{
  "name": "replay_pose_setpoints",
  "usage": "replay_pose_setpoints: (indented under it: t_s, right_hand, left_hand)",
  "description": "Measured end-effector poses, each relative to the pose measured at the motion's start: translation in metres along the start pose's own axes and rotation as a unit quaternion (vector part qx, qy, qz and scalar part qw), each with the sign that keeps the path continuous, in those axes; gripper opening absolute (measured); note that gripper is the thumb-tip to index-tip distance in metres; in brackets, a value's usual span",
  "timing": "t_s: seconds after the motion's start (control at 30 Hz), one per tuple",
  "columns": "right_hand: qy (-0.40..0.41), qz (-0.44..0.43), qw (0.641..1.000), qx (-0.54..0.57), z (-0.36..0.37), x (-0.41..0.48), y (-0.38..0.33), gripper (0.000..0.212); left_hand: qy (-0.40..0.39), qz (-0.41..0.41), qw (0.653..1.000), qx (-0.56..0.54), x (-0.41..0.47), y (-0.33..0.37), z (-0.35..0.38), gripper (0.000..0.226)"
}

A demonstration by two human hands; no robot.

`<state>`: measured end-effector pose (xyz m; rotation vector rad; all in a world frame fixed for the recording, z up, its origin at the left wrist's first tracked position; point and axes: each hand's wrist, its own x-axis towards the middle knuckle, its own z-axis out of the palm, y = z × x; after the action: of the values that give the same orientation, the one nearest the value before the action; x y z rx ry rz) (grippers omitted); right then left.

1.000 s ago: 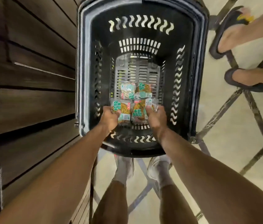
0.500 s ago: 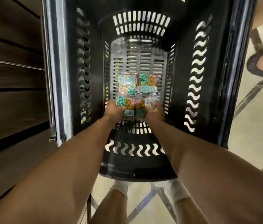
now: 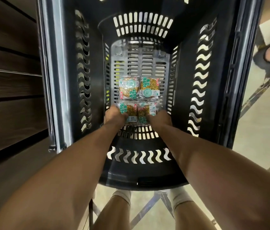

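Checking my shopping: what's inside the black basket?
Four wrapped snack packets, two by two, on its floor. The left hand and right hand hold the near pair, hiding their near edges.

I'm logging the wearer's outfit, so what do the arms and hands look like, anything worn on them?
The left arm and right arm are bare to the frame's edge, no sleeves showing. The left hand and right hand wear no gloves; no watch or bracelet shows on either wrist.

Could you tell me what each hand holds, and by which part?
The left hand grips the near-left snack packet by its near left corner; the right hand grips the near-right snack packet by its near right corner.
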<state>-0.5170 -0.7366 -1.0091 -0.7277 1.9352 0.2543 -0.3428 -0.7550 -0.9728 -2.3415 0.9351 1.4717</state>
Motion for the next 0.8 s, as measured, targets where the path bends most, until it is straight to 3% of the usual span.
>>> replay_pose_setpoints:
  t_s: [0.13, 0.3, 0.47, 0.6, 0.7, 0.8]
  right_hand:
    - [-0.043, 0.014, 0.998, 0.037, -0.014, -0.013, -0.008, 0.057]
    - [-0.043, -0.001, 0.998, 0.043, -0.064, -0.064, -0.023, 0.030]
    - [0.000, -0.128, 0.992, -0.006, -0.150, -0.166, -0.062, 0.063]
    - [0.061, -0.229, 0.964, -0.121, -0.236, -0.257, -0.095, 0.040]
    - [0.111, -0.263, 0.938, -0.194, -0.299, -0.325, -0.120, 0.047]
    - [0.164, -0.304, 0.906, -0.246, -0.361, -0.400, -0.145, 0.050]
  left_hand:
    - [-0.038, -0.014, 0.999, -0.007, -0.015, 0.006, -0.010, 0.037]
    - [-0.013, 0.010, 1.000, 0.027, -0.073, 0.028, -0.039, 0.036]
    - [0.002, 0.054, 0.997, 0.054, -0.162, 0.078, -0.102, 0.046]
    - [0.073, 0.157, 0.966, 0.194, -0.262, 0.128, -0.175, 0.042]
    - [0.143, 0.197, 0.932, 0.267, -0.335, 0.156, -0.227, 0.037]
    - [0.205, 0.217, 0.909, 0.292, -0.404, 0.180, -0.268, 0.046]
